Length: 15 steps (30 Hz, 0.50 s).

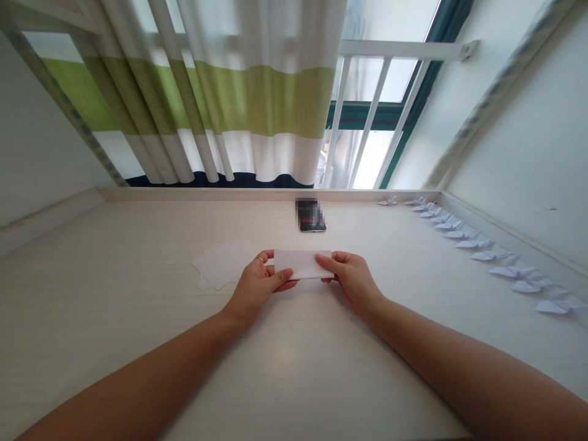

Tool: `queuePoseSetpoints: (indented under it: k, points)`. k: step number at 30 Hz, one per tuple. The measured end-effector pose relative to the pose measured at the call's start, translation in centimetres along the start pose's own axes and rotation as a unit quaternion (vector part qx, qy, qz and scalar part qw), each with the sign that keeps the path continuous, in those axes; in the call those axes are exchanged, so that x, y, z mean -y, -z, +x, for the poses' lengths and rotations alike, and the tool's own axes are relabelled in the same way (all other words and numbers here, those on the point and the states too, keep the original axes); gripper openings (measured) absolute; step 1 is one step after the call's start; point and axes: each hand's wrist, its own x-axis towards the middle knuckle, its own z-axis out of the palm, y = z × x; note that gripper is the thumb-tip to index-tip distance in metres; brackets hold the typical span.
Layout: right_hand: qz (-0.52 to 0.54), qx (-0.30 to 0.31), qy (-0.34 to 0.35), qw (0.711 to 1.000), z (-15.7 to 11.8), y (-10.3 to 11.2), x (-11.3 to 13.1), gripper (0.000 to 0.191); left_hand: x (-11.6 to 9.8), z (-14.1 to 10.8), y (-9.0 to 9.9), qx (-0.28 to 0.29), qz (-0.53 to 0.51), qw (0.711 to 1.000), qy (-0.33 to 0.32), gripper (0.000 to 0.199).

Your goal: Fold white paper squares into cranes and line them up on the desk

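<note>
A white sheet of paper [304,264], folded into a rectangle, is held up above the pale table between both my hands. My left hand [263,277] pinches its left end, thumb on the near face and fingers behind; a ring shows on one finger. At the right end, my right hand [351,272] grips it with the thumb pressed flat on the front. Just left of my left hand lies a loose stack of white paper sheets [225,262]. Beyond the folded paper rests a dark phone [311,215], partly blurred.
Along the right edge of the table [294,367] runs a row of several folded paper cranes [482,255], reaching the back right corner. A low ledge [206,194] borders the back. Behind it hang a green and white curtain [266,98] and a white railing [367,110] before a window.
</note>
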Motion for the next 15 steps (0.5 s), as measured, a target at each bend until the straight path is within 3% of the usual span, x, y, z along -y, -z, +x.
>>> queuePoseSetpoints:
  k: [9,15]
  points:
    - [-0.006,-0.003,0.001,1.0,0.27,0.14,-0.06,0.029,-0.46,-0.05,0.25,0.039,-0.001,0.999,0.007,0.039]
    - [-0.028,0.033,-0.019,0.999,-0.36,-0.3,0.01,0.032,-0.35,0.42,0.8,0.0,0.026,1.0,0.016,0.041]
